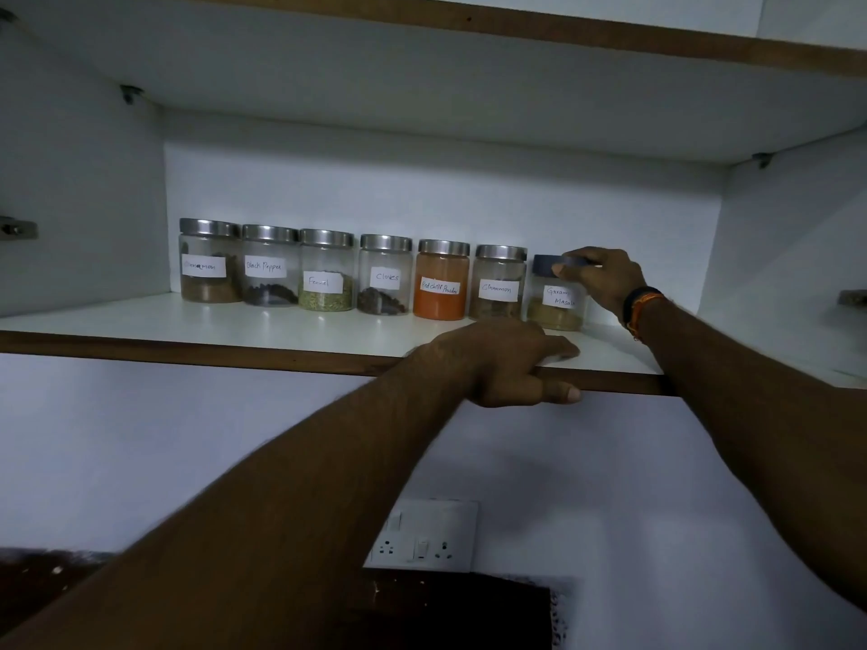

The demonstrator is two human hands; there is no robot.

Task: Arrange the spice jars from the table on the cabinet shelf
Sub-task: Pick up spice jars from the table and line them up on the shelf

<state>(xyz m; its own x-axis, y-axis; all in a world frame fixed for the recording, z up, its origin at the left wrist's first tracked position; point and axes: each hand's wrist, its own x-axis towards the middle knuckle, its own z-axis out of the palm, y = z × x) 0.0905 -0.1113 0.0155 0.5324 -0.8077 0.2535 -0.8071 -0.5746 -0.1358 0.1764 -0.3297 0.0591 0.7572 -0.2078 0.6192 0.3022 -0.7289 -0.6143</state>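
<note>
While seven spice jars are standing in a row along the back of the cabinet shelf [281, 337], across the middle of the frame, both hands are reaching up to it. Running from left to right, the labels are reading Cinnamon [209, 261], Black Pepper [269, 266], Fennel [326, 270], Cloves [385, 275], Red Chilli Powder [441, 280], Cinnamon again [499, 282], and Garam Masala [556, 297]. Neighbouring jars are sitting just beside or touching one another. Six are wearing silver lids; the Garam Masala jar, at the right end of the row, is wearing a dark blue one. The right hand [603, 276], with bands on its wrist, is closing its grip over that blue lid, fingers curled around the rim. The left hand [504, 363], right of centre, is clamping the shelf's brown front edge, fingers lying on top and thumb pressing beneath. A wall socket plate [424, 537] is showing at lower centre.
</note>
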